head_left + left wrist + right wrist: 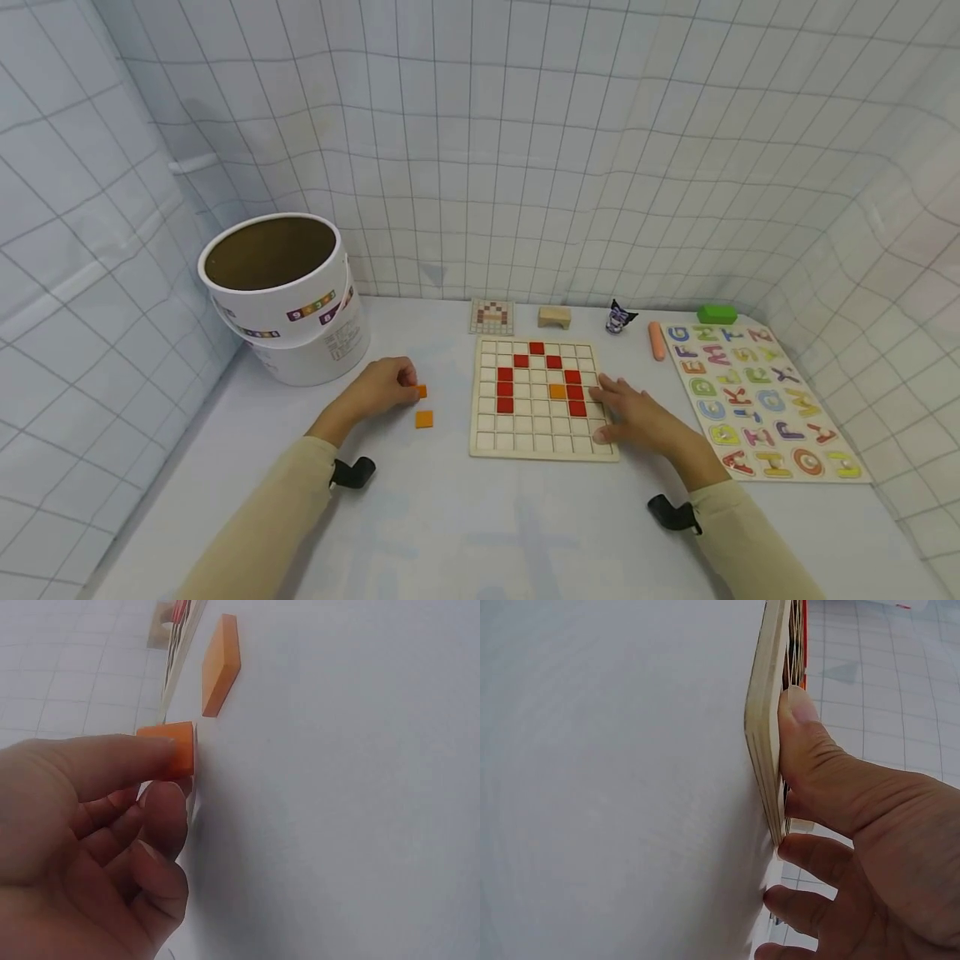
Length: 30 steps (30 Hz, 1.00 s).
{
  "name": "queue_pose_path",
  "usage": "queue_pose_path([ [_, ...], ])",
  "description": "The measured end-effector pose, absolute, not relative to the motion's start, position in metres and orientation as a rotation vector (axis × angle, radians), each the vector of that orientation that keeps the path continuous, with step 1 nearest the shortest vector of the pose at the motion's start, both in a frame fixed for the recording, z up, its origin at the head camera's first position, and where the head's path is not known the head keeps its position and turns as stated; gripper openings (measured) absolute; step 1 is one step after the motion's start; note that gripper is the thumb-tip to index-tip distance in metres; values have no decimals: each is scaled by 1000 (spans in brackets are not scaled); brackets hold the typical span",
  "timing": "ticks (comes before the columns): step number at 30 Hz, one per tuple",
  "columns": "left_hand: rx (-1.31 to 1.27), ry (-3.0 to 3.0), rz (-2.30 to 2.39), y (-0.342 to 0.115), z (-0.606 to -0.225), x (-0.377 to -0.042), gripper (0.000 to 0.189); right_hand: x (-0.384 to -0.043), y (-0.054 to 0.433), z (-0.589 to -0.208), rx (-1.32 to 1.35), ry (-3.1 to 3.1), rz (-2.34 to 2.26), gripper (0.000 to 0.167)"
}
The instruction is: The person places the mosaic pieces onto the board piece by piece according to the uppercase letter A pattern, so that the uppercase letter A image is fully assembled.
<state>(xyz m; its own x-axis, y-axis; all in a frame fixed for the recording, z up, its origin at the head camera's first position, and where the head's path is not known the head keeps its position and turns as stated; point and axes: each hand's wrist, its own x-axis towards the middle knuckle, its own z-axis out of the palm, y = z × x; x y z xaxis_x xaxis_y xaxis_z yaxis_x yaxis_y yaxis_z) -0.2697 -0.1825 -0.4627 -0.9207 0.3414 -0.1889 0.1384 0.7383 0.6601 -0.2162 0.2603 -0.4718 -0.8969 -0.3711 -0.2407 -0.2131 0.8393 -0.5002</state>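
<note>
My left hand (382, 385) pinches an orange square tile (180, 754) between thumb and fingers, low over the white table. A second orange tile (424, 419) lies flat just nearer to me. Right of it is a wooden grid board (513, 438) with several red tiles (505, 389) in an arch-like pattern and one orange tile (557, 392) inside the right leg. At the board's right edge my right hand (641, 421) rests with its fingers loosely spread. In the right wrist view its thumb (802, 724) lies on the board's top, the other fingers beside the edge.
A white bucket (288, 333) stands at the back left. Behind the board are a small pattern card (492, 317), a wooden block (554, 317) and a dark figurine (618, 317). An alphabet board (787, 464), an orange stick (657, 341) and a green block (717, 314) lie at the right.
</note>
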Motion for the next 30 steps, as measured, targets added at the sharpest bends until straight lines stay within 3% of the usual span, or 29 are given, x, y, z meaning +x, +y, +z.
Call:
queue_pose_path([
  [9, 333, 2617, 1156, -160, -466, -272, 27, -217, 260, -473, -444, 2721, -640, 84],
  [19, 213, 2393, 1428, -89, -457, -273, 30, -216, 261, -473, -462, 2724, -630, 84],
  [30, 470, 2594, 1209, -15, -462, -264, 22, -216, 261, -474, -467, 2724, -647, 85],
])
